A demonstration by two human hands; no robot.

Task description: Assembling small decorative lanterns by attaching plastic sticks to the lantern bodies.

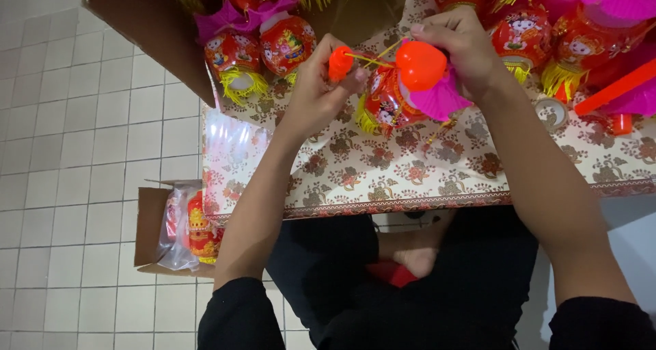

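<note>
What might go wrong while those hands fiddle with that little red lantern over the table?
The thin yellow string stretched between the left hand and the right hand might snap or tangle. The orange cap is only pinched at the fingertips, so it might slip and drop to the tiled floor. The pink paper frill under the red lantern could crumple against the crowded finished lanterns.

Red paper lantern [391, 100] with pink frill, orange cap [420, 64], held above table

Left hand [320, 83] pinches an orange cap [339, 63]; right hand [465, 46] grips a red lantern [400, 90].
</note>
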